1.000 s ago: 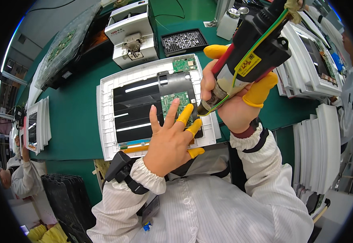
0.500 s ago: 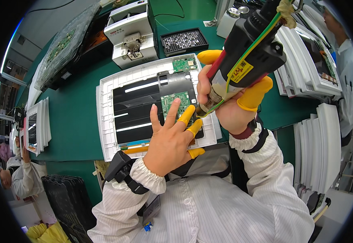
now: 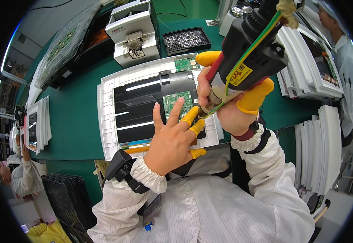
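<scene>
My right hand [image 3: 234, 116] is wrapped round a black and red electric screwdriver [image 3: 254, 54] with a green-yellow wire along it. Its lower end points down at the right part of a display panel, close to my left fingertips; the bit's contact point is hidden. My left hand [image 3: 169, 146] lies with spread fingers over the panel's black back [image 3: 138, 111], nearest a green circuit board [image 3: 171, 103]. Yellow finger cots cover some fingers of both hands. A white plastic frame [image 3: 107, 103] surrounds the black back, and a smaller green board [image 3: 184, 64] sits at its far right.
Behind the panel stand a white screw dispenser [image 3: 138, 54] and a black tray of small parts [image 3: 186, 40]. White frames are stacked at right [image 3: 320, 150] and left [image 3: 41, 125]. A plastic-covered board rack [image 3: 67, 44] stands far left. Other people are at both sides.
The whole view has shifted very slightly to the right. My hands and the screwdriver keep their places over the panel.
</scene>
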Tool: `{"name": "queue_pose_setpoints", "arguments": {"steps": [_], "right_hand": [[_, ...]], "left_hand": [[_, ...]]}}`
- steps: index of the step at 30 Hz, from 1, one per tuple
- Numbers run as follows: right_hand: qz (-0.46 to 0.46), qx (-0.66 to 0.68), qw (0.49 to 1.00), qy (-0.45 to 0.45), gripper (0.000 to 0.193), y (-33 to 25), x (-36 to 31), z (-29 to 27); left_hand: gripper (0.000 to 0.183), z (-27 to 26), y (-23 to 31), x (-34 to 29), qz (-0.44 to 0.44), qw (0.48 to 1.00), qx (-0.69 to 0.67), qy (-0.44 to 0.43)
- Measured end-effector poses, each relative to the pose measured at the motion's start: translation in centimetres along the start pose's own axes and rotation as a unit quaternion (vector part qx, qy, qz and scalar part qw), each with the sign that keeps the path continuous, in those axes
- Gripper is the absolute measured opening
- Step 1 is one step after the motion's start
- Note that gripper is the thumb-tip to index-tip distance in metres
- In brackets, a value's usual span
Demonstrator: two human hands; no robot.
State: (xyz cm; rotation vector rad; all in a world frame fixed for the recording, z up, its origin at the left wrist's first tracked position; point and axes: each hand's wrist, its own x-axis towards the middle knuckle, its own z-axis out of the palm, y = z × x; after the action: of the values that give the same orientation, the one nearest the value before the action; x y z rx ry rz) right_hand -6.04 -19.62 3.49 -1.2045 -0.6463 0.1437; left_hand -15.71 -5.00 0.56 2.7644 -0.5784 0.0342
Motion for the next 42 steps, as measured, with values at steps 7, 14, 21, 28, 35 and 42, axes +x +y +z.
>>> {"name": "queue_pose_setpoints", "arguments": {"steps": [7, 14, 21, 28, 35, 42], "right_hand": [[0.016, -0.038, 0.999, 0.034, 0.103, -0.2, -0.1, 0.4], [0.004, 0.017, 1.0, 0.014, 0.103, 0.2, 0.0, 0.2], [0.002, 0.009, 1.0, -0.014, 0.102, -0.2, 0.2, 0.0], [0.003, 0.017, 1.0, -0.001, 0.101, 0.0, 0.2, 0.2], [0.018, -0.017, 0.998, 0.049, 0.104, 0.2, 0.1, 1.2], [-0.039, 0.127, 0.991, 0.004, 0.035, 0.6, 0.2, 0.2]], "left_hand": [[0.031, 0.0, -0.1, 0.1, 0.003, 1.0, -0.007, 0.007], [0.029, 0.0, -0.1, 0.0, 0.004, 1.0, -0.011, 0.012], [0.029, 0.0, -0.1, 0.0, 0.006, 1.0, -0.013, 0.012], [0.029, 0.1, -0.2, 0.1, 0.011, 1.0, -0.017, 0.024], [0.028, -0.1, 0.0, 0.1, 0.007, 1.0, -0.012, 0.013], [0.032, 0.0, -0.1, 0.0, -0.002, 1.0, -0.015, -0.002]]}}
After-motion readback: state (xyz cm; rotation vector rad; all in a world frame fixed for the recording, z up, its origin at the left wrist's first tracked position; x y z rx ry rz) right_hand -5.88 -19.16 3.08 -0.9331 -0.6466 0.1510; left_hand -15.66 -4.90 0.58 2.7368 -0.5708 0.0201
